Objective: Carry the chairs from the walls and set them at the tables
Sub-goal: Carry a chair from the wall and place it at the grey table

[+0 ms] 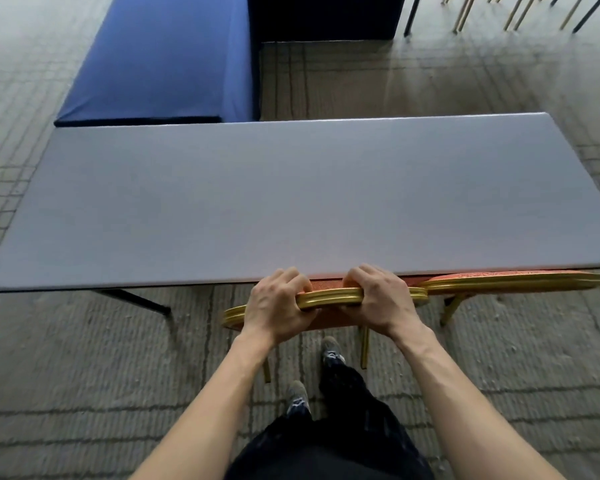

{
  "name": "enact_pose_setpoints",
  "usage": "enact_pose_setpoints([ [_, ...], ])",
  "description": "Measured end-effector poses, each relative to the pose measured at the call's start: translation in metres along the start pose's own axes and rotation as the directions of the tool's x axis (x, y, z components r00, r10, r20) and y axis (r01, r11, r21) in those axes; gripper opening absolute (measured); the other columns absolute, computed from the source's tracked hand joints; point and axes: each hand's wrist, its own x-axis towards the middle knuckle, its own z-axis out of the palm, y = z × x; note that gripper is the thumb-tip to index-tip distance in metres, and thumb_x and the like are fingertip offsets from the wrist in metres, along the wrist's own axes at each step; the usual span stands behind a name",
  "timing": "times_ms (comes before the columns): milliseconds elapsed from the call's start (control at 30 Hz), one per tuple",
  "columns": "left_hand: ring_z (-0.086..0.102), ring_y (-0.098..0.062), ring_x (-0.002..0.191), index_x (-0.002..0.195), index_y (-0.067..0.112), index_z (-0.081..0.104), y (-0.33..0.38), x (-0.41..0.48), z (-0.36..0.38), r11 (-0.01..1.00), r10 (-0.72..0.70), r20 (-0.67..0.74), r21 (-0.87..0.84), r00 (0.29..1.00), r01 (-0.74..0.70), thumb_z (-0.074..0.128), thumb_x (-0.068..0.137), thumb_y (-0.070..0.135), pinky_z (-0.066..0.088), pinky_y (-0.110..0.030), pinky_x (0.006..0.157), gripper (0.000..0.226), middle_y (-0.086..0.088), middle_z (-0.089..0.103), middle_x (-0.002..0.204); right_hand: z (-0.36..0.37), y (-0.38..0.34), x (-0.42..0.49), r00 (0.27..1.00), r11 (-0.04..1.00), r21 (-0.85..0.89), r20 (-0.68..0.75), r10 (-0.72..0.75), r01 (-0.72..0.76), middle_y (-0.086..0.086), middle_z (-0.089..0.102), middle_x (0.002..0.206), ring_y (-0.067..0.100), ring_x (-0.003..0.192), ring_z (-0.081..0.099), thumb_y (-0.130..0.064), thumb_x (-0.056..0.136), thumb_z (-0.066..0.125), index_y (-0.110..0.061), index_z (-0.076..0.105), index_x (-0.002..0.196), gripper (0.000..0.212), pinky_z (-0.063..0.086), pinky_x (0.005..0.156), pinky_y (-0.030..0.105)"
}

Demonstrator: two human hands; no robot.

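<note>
floor: carpet | on it: grey table, chair, second chair (right), blue-draped table

Both arms bare right up to the bottom edge; left forearm and right forearm lean, tendon and vein lines showing; left hand and right hand bare too; trousers black, loose cut, creased, faint pale flecks on the cloth; left shoe and right shoe are grey-olive trainers, rounded toes, black-and-white patches over the lacing; markings too blurred to read; black cloth at the bottom edge could be trousers or a top, can't tell
</note>
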Motion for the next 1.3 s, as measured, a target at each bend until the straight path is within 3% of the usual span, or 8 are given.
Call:
enact_pose_setpoints([
  [167,0.066,-0.010,0.095,0.114,0.041,0.070,-0.002,-0.027,0.000,0.998,-0.005,0.197,-0.059,0.980,0.017,0.054,0.080,0.071,0.054,-0.033,0.080,0.048,0.018,0.068,0.113,0.006,-0.015,-0.027,0.998,1.000,-0.004,0.064,0.022,-0.022,-0.017,0.073,0.102,0.009,0.098,0.067,-0.061,0.078,0.065,-0.042,0.068,0.107,0.035,0.046,0.087,0.029],
  [300,0.071,-0.010,0.082,0.111,0.047,0.072,-0.010,-0.051,0.007,0.994,0.025,0.152,-0.104,0.988,-0.009,0.065,0.079,0.064,0.057,-0.033,0.070,0.037,0.020,0.072,0.102,0.007,-0.021,-0.044,0.977,0.996,0.024,0.198,0.081,-0.087,-0.018,0.074,0.103,0.006,0.096,0.068,-0.077,0.073,0.059,-0.050,0.064,0.119,0.053,0.052,0.089,0.029],
  [367,0.071,-0.010,0.078,0.107,0.046,0.074,-0.013,-0.061,0.009,0.996,0.022,0.141,-0.091,0.990,-0.009,0.072,0.079,0.057,0.056,-0.034,0.066,0.030,0.019,0.072,0.097,0.010,-0.026,-0.051,0.957,0.990,0.025,0.262,0.127,-0.138,-0.018,0.074,0.107,0.008,0.099,0.067,-0.074,0.075,0.063,-0.055,0.061,0.123,0.051,0.053,0.090,0.030],
  [567,0.066,-0.008,0.091,0.111,0.041,0.068,-0.008,-0.094,0.016,0.997,0.010,0.228,-0.073,0.974,0.007,0.058,0.080,0.070,0.053,-0.033,0.072,0.043,0.017,0.066,0.100,0.027,-0.037,-0.080,0.927,0.987,-0.032,0.340,0.158,-0.157,-0.017,0.073,0.113,0.012,0.103,0.067,-0.055,0.080,0.061,-0.064,0.051,0.127,0.049,0.051,0.088,0.031],
  [800,0.062,-0.010,0.092,0.108,0.037,0.063,-0.004,-0.132,0.034,0.999,0.016,0.267,-0.032,0.963,-0.008,0.058,0.083,0.059,0.051,-0.032,0.069,0.034,0.015,0.063,0.101,0.044,-0.044,-0.113,0.909,0.992,-0.043,0.398,0.124,-0.117,-0.015,0.070,0.121,0.014,0.108,0.064,-0.031,0.080,0.060,-0.054,0.049,0.137,0.063,0.048,0.089,0.029],
  [1033,0.059,-0.012,0.088,0.104,0.037,0.059,0.007,-0.200,0.065,1.000,0.003,0.298,-0.007,0.955,-0.001,0.063,0.075,0.049,0.050,-0.032,0.062,0.032,0.016,0.057,0.099,0.082,-0.044,-0.176,0.890,0.997,-0.024,0.450,0.072,-0.068,-0.019,0.050,0.150,0.004,0.140,0.042,-0.028,0.082,0.062,-0.042,0.045,0.147,0.069,0.027,0.117,0.028],
  [1167,0.060,-0.011,0.089,0.105,0.037,0.061,0.010,-0.218,0.073,0.997,-0.058,0.248,-0.039,0.967,0.070,0.072,0.073,0.046,0.052,-0.034,0.068,0.035,0.016,0.059,0.099,0.099,-0.045,-0.196,0.927,0.997,0.015,0.369,0.071,-0.082,-0.018,0.052,0.148,0.004,0.140,0.042,-0.029,0.080,0.060,-0.040,0.051,0.144,0.066,0.027,0.115,0.031],
  [1300,0.059,-0.014,0.098,0.113,0.040,0.058,0.019,-0.203,0.063,0.988,-0.134,0.364,-0.024,0.922,0.152,0.066,0.075,0.044,0.049,-0.034,0.084,0.039,0.015,0.056,0.107,0.098,-0.041,-0.195,0.953,0.992,0.069,0.291,0.078,-0.102,-0.010,0.062,0.139,0.012,0.132,0.053,-0.022,0.072,0.060,-0.032,0.060,0.137,0.066,0.036,0.112,0.035],
])
